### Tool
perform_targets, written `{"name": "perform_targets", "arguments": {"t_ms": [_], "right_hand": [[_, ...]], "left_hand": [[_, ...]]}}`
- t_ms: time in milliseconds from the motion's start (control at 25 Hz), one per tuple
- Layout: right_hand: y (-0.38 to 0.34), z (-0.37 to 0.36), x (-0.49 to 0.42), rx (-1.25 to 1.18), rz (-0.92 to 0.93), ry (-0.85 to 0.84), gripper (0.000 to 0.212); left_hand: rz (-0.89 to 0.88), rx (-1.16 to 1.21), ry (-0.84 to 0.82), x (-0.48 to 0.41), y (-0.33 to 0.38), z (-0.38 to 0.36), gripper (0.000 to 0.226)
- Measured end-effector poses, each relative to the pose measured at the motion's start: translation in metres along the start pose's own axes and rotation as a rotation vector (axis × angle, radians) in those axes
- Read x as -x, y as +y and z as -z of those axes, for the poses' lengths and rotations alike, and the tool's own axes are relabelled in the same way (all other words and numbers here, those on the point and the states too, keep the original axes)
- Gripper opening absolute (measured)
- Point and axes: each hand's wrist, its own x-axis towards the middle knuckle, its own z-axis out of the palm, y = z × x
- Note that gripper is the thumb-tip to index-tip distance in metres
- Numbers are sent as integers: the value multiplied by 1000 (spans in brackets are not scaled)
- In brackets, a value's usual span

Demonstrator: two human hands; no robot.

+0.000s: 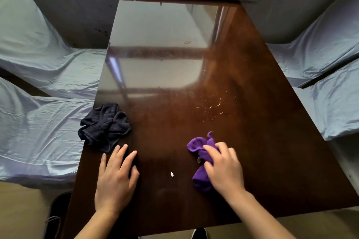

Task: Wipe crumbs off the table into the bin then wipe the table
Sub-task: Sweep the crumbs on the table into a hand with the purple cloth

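Plainly, in the head view, the purple cloth (197,146) lies bunched on the near part of the surface (252,103). The right hand (225,170) is on top of it, grip clamped over its middle with the fingers curled into the folds. The left hand (114,178) rests flat well to the left of the purple cloth, grip apart and holding nothing.

The purple cloth looks soft, light and limp. It will likely crumple instead of pushing as an edge, so a broad hold across the middle, pressed down, seems best. The glossy surface should let it slide easily.

A white crumb (172,174) sits just left of the purple cloth, between the two hands. Scattered crumbs (211,110) lie beyond the purple cloth, farther from the person. A dark cloth (104,126) is heaped far to the left of it, at the surface's left edge.

Beyond the purple cloth there is open room for long strokes. The near edge lies close behind it, and the right edge is some way off. Sheet-covered chairs (320,60) crowd both long sides. No bin is in view, so I cannot tell which edge to sweep toward.
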Motion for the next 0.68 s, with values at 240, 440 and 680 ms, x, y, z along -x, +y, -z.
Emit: {"name": "perform_targets", "arguments": {"t_ms": [240,440,680], "right_hand": [[-61,-2,11,-430,159,-111,43],[-35,9,-53,-274,27,2,39],[-53,-6,-58,17,254,-110,38]], "left_hand": [[-3,103,2,0,-3,1,52],[7,135,6,1,-4,1,52],[7,133,2,1,-5,2,50]]}}
